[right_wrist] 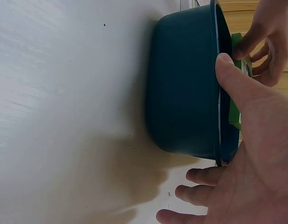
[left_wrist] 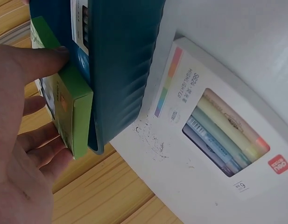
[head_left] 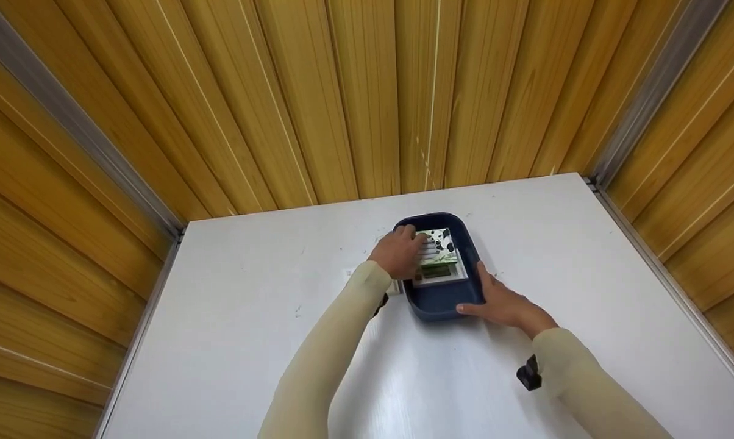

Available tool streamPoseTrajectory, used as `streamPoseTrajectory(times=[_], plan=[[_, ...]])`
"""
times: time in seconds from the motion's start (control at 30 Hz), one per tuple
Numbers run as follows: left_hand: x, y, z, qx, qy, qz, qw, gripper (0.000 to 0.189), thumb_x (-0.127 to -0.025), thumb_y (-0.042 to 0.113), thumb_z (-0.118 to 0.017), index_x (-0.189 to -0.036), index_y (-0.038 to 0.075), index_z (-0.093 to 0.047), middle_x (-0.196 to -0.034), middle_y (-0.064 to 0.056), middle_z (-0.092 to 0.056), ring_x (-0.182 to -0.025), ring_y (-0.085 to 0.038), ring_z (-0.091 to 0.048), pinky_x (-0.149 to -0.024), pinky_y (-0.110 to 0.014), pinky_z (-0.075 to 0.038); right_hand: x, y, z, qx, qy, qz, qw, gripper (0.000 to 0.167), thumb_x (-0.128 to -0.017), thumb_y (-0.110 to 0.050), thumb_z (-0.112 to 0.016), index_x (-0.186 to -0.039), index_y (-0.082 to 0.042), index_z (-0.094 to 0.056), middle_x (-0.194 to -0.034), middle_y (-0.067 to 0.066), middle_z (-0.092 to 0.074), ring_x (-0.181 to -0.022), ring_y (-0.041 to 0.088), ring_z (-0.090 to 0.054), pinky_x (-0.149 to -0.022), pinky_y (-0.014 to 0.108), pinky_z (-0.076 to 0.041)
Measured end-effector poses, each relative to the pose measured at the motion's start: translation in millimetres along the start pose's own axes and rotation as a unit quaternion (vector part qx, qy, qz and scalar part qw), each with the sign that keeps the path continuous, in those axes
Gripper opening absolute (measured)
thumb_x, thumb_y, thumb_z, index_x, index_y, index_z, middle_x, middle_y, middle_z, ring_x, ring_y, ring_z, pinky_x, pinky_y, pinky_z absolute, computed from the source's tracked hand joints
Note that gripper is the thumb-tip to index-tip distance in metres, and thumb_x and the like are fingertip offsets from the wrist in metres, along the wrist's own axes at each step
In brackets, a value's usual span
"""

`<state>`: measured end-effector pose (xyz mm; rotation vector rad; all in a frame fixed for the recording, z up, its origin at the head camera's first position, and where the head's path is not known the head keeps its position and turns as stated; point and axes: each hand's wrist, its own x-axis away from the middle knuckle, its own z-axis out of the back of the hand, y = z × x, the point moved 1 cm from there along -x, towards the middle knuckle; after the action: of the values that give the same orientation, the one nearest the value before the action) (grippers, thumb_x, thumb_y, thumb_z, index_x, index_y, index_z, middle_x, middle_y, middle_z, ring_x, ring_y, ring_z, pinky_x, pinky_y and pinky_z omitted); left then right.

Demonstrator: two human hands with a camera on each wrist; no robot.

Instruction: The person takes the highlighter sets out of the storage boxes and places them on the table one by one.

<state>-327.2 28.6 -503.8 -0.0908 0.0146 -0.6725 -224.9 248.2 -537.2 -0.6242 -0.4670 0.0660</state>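
A dark blue plastic bin (head_left: 438,300) stands on the white table. My left hand (head_left: 397,251) pinches a green and white box with black panda-like patches (head_left: 445,241) over the bin; in the left wrist view its thumb lies on the green edge (left_wrist: 80,88) and the fingers on the opposite side. Under that box, a white box with a window (head_left: 463,272) lies inside the bin. My right hand (head_left: 500,302) is at the bin's near right corner, thumb against the rim (right_wrist: 217,28) and the other fingers stretched out past the outer wall.
Left of the bin, a white box of pastel highlighters (left_wrist: 223,126) lies on the table (head_left: 251,341), mostly hidden by the left hand in the head view. Yellow wood-look panels (head_left: 318,97) rise behind the table and on both sides.
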Motion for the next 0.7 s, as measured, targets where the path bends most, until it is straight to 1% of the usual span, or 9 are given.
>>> streamPoseTrajectory(times=[0.13, 0.23, 0.4, 0.7], plan=[[1.5, -3.6, -0.9, 0.009, -0.010, 0.007, 0.9999, 0.057, -0.088, 0.039, -0.066, -0.138, 0.019, -0.045, -0.129, -0.007, -0.049, -0.114, -0.021, -0.054, -0.095, -0.036, -0.051, -0.4, -0.6, -0.7, 0.004, 0.000, 0.002, 1.0000, 0.122, -0.081, -0.071, -0.057, -0.152, -0.005, 0.016, -0.158, 0.031, -0.003, -0.146, 0.048, -0.008, -0.114, 0.064, -0.019], [2.3, -5.6, -0.8, 0.018, -0.018, 0.010, 0.9996, 0.055, -0.090, 0.038, -0.064, -0.138, 0.019, -0.044, -0.129, -0.007, -0.049, -0.115, -0.022, -0.053, -0.096, -0.037, -0.050, -0.4, -0.7, -1.0, 0.007, 0.000, 0.004, 1.0000, 0.120, -0.083, -0.068, -0.058, -0.152, -0.004, 0.016, -0.158, 0.031, -0.004, -0.145, 0.049, -0.009, -0.113, 0.064, -0.020], [2.8, -8.6, -1.5, 0.021, -0.020, 0.014, 0.9995, 0.049, -0.093, 0.032, -0.059, -0.138, 0.019, -0.044, -0.130, -0.007, -0.049, -0.116, -0.022, -0.053, -0.099, -0.037, -0.049, -0.1, 0.0, -1.3, 0.004, -0.002, 0.002, 1.0000, 0.123, -0.080, -0.072, -0.057, -0.152, -0.006, 0.017, -0.158, 0.031, -0.003, -0.146, 0.048, -0.008, -0.114, 0.064, -0.019], [4.6, -12.3, -0.5, 0.040, -0.015, 0.016, 0.9990, 0.045, -0.095, 0.026, -0.054, -0.139, 0.018, -0.044, -0.130, -0.010, -0.049, -0.114, -0.024, -0.054, -0.097, -0.039, -0.050, -1.6, 1.5, -2.3, -0.005, 0.001, 0.000, 1.0000, 0.125, -0.079, -0.074, -0.057, -0.152, -0.006, 0.017, -0.158, 0.030, -0.003, -0.146, 0.048, -0.008, -0.114, 0.064, -0.019]])
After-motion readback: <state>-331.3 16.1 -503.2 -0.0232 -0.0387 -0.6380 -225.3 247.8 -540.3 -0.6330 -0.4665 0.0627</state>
